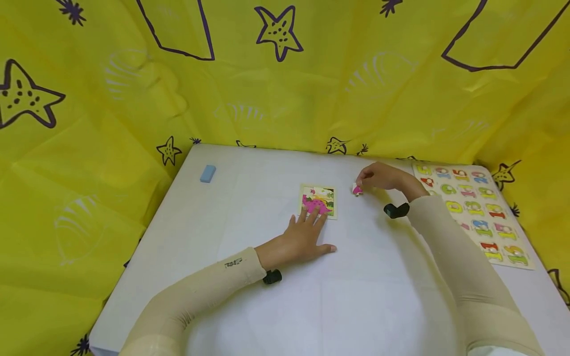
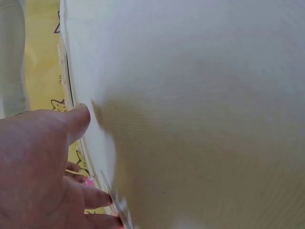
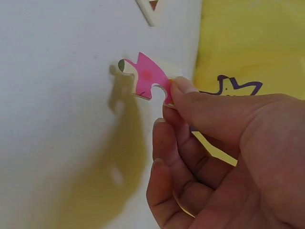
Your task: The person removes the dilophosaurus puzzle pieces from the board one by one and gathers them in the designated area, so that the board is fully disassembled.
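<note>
Right grip [image 1: 380,175]: you're pinching the pink piece [image 3: 147,74]
Left grip [image 1: 305,240]: spread on dino puzzle [image 1: 319,198]
Puzzle step: pickup, probably; next needs lining up

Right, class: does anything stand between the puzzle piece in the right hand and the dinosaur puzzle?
Nothing visible stands between the puzzle piece and the dinosaur puzzle, only white tabletop. On the puzzle, the left hand covers part of the near side.
</note>
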A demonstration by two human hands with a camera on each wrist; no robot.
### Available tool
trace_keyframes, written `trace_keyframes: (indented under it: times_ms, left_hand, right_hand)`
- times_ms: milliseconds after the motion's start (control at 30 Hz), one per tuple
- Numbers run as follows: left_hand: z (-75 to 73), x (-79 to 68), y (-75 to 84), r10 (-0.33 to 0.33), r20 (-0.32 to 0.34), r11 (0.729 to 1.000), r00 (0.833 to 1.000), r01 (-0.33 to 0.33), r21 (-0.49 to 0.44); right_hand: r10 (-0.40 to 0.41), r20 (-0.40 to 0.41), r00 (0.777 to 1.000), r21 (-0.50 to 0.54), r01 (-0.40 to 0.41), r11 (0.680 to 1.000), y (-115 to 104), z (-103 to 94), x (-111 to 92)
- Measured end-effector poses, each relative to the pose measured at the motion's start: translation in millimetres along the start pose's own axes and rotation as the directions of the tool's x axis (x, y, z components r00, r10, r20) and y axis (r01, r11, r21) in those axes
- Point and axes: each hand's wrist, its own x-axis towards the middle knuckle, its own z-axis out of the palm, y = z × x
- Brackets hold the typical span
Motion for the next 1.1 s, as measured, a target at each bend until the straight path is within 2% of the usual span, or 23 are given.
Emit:
trace_keyframes:
  times_ms: [133,533,800,1100]
  left_hand:
    - [-0.5,-0.7,0.3,0.001,-0.002,1.000,1.000,-0.001,0.002]
    - [0.6,-1.0,1.2,0.005,-0.015,1.000,1.000,-0.005,0.017]
    - [2.3,0.4,1.3,0.003,-0.019,1.000,1.000,-0.003,0.027]
    - [2.6,2.0,0.9,0.004,-0.009,1.000,1.000,-0.004,0.024]
  right_hand:
    - [0.022,-0.010,1.000,-0.008,-0.022,1.000,1,6.0,2]
    - [0.045,-0.114,0.992,-0.018,-0.047,0.999,9,23.2,9]
    - [0.004,-0.189,0.982,-0.041,-0.012,0.999,13,30.6,9]
    - [-0.033,-0.213,0.976,-0.105,0.011,0.994,4,35.8,6]
